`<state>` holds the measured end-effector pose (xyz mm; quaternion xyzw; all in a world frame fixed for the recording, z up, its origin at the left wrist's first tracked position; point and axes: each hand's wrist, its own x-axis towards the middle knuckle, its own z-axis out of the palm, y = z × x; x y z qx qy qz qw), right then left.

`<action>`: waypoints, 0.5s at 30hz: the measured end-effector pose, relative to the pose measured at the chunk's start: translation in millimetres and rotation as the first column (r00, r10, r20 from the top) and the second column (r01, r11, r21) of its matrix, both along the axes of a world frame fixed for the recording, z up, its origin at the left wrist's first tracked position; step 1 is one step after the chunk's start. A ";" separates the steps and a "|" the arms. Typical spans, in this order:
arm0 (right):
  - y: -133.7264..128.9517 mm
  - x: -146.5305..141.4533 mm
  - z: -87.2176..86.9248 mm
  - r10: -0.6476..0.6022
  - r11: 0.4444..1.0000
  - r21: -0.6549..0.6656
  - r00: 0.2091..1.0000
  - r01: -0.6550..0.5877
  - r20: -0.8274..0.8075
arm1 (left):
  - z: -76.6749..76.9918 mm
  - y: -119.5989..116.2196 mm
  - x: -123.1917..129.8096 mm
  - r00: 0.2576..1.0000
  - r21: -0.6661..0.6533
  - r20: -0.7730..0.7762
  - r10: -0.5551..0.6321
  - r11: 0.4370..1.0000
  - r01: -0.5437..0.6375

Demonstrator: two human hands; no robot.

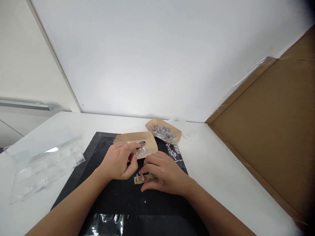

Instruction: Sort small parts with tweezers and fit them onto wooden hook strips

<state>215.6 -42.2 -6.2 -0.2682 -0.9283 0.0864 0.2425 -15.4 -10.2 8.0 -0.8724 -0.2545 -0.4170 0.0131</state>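
Observation:
My left hand (122,161) is over the near left part of a brown paper tray (150,141), its fingers closed on a dark slim tool (142,143). Small white pieces (141,151) lie in that tray. To the right, my right hand (163,172) curls around a short tan strip (137,179) on the black mat, with thumb and fingers at its two long sides. Small clear and pinkish pieces (143,177) stand on the strip. The right fingers partly hide the strip's right end.
Behind is a second paper tray (163,131) holding shiny clear and pink pieces. White bits (174,152) dot the black mat (137,209) at right. A clear compartment box (46,167) lies left; a cardboard panel (265,131) stands right.

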 end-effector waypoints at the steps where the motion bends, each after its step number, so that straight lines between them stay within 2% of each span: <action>1: 0.0 -0.2 -1.1 0.011 1.000 0.016 1.000 -0.011 -0.004 | 0.6 0.0 0.4 1.000 -0.011 0.013 0.017 1.000 -0.017; 7: -1.7 1.0 -2.6 0.051 0.993 0.102 0.998 -0.053 0.022 | 6.1 -1.9 2.2 0.998 -0.074 0.040 0.055 0.996 -0.052; 12: -1.9 1.9 -1.8 0.062 0.990 0.125 0.998 -0.065 0.028 | 3.5 -1.8 1.6 0.999 -0.062 0.031 0.045 0.997 -0.043; 15: -1.9 1.5 -2.6 0.061 0.990 0.129 0.998 -0.062 0.013 | 0.7 -1.0 1.9 0.997 -0.047 0.013 0.079 0.996 -0.079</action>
